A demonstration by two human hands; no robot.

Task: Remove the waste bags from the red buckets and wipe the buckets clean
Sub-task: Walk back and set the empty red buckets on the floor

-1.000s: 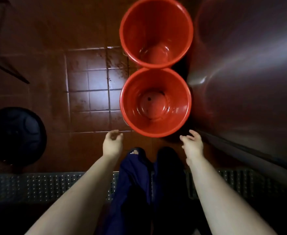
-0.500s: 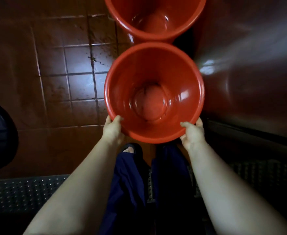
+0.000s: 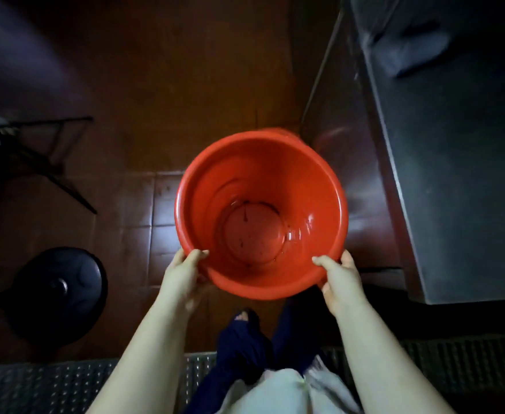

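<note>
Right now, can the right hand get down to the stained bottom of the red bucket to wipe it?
Probably yes, once freed. The bucket is open, with no bag over its bottom. But the right hand has its grip on the rim, so the left hand would have to hold it alone.

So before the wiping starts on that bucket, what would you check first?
1. Grip: left hand and right hand each hold the near rim of the red bucket: ok.
2. Waste bag out: none shows inside: ok.
3. Inside clean: dark spots and a wet shine at the bottom: not ok.
4. Wiping cloth ready: none in view: cannot tell.
5. A hand free to wipe: both are on the rim: not ok.
</note>
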